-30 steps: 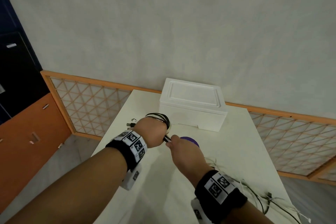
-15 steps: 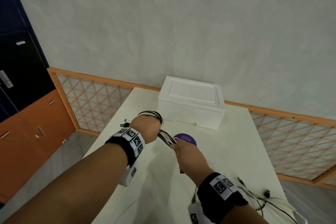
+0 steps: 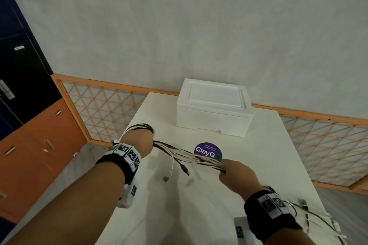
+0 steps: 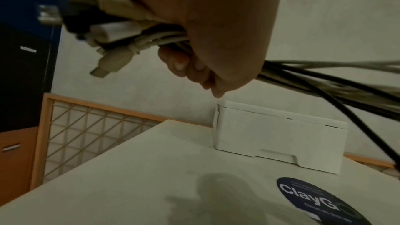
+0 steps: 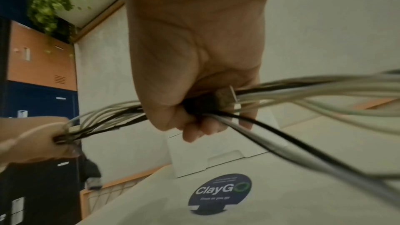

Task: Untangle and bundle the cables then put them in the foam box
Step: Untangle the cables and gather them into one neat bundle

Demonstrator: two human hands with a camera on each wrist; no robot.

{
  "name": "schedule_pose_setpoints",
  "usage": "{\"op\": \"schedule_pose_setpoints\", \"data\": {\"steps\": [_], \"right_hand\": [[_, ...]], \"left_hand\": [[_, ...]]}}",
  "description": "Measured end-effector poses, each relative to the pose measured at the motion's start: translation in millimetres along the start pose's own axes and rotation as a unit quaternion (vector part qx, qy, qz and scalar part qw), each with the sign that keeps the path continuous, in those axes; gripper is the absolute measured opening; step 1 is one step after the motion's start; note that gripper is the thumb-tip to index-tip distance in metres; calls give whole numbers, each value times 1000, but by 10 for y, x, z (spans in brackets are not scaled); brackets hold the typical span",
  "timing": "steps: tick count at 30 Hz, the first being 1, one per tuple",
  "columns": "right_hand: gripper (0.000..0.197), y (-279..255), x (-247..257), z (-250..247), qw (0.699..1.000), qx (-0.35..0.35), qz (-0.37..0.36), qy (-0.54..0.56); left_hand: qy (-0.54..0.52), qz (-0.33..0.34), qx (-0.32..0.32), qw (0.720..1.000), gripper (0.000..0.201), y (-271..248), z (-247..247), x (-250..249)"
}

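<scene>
A bunch of black and white cables [image 3: 187,155] stretches between my two hands above the white table [image 3: 199,205]. My left hand [image 3: 139,141] grips one end, with loops [image 3: 139,126] arching over its far side and plugs [image 4: 112,57] sticking out by the thumb. My right hand [image 3: 235,173] grips the same bunch [image 5: 281,90] further along; the rest trails past my right wrist over the table [image 3: 318,217]. Two loose plug ends [image 3: 169,175] dangle between the hands. The white foam box [image 3: 214,107] stands with its lid on at the table's far edge.
A round purple ClayGo sticker [image 3: 208,150] lies on the table between the hands and the box. An orange-framed lattice panel [image 3: 99,109] runs behind the table at the wall. Orange and dark cabinets [image 3: 29,125] stand at the left.
My right hand has slid rightward and toward me along the cables, away from my left hand, so a long stretch of the bunch now spans between them. The left hand has stayed about where it was.
</scene>
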State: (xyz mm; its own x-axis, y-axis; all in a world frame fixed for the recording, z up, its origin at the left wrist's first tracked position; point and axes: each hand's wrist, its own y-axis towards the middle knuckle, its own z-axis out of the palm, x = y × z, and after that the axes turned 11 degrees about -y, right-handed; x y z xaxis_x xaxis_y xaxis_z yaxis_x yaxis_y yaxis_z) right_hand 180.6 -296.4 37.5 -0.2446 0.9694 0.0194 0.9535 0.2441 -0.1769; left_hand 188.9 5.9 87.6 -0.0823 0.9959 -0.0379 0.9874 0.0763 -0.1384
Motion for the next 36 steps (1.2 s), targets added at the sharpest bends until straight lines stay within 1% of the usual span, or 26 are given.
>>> {"op": "schedule_pose_setpoints", "data": {"steps": [2, 5, 8, 10, 12, 13, 15, 16, 18, 19, 21, 22, 23, 24, 25, 26, 27, 28, 29, 30, 31, 32, 33, 34, 35, 36], "right_hand": [[2, -7, -144, 4, 1000, 1, 12, 11], [6, -75, -478, 24, 998, 7, 59, 18], [14, -119, -776, 95, 996, -22, 83, 10], [19, -120, -885, 135, 994, -40, 99, 5], [23, -145, -1044, 222, 990, -36, 136, -5], [19, -161, -1154, 296, 987, -37, 157, -13], [6, -209, -1402, 467, 981, -37, 189, -9], [6, -240, -1496, 521, 980, -34, 196, 4], [17, -267, -1599, 621, 979, -7, 201, 36], [24, -251, -1599, 641, 979, -1, 200, 42], [24, -189, -1466, 607, 983, -12, 175, 63], [16, -176, -1331, 540, 986, -10, 148, 77], [14, -134, -1208, 491, 989, 9, 117, 95], [44, -111, -1057, 368, 989, 50, 83, 114], [82, -74, -925, 223, 984, 101, 43, 142], [110, -44, -785, 48, 976, 121, 14, 178], [117, -13, -651, -152, 973, 99, -11, 209], [109, 10, -510, -362, 972, 39, -18, 232], [95, 45, -378, -549, 966, -51, -17, 252], [80, 84, -252, -738, 950, -138, -18, 281], [68, 127, -133, -928, 927, -206, -15, 313], [57, 185, -35, -1086, 907, -246, -17, 342], [47, 269, 23, -1160, 896, -258, -23, 361], [34, 338, 69, -1195, 898, -249, -31, 360], [19, 416, 71, -1135, 918, -221, -27, 329], [10, 465, 67, -1033, 943, -181, -19, 280]], "left_hand": [[-15, -13, 6, 1000, 11, 13, 33, 10], [-41, -61, 9, 997, 12, 41, 9, 192], [-64, -94, -4, 994, 11, 75, 10, 377], [-99, -104, -21, 989, 6, 70, -3, 381], [-153, -127, -55, 978, 14, 100, -17, 397], [-180, -140, -69, 971, 16, 126, -25, 439], [-236, -170, -84, 953, 17, 154, -47, 552], [-270, -185, -93, 940, 21, 166, -51, 602], [-332, -205, -113, 914, 36, 161, -102, 604], [-359, -205, -126, 902, 40, 160, -144, 565], [-434, -185, -136, 871, 39, 183, -252, 425], [-484, -172, -134, 848, 38, 202, -309, 329], [-536, -161, -132, 818, 36, 211, -374, 218], [-581, -150, -131, 789, 35, 217, -436, 100], [-616, -138, -130, 765, 32, 222, -501, -22], [-641, -126, -129, 746, 31, 214, -571, -146], [-659, -115, -126, 732, 31, 198, -645, -271], [-674, -102, -123, 721, 32, 179, -710, -384], [-688, -88, -121, 710, 33, 148, -769, -486], [-701, -72, -114, 701, 32, 112, -828, -584], [-711, -51, -107, 693, 30, 73, -885, -674], [-719, -28, -100, 687, 26, 32, -944, -762], [-726, -9, -97, 680, 24, -18, -1020, -847], [-734, 9, -98, 672, 25, -59, -1105, -916], [-740, 24, -102, 664, 28, -99, -1210, -969], [-749, 39, -107, 653, 32, -131, -1327, -1002]]}}
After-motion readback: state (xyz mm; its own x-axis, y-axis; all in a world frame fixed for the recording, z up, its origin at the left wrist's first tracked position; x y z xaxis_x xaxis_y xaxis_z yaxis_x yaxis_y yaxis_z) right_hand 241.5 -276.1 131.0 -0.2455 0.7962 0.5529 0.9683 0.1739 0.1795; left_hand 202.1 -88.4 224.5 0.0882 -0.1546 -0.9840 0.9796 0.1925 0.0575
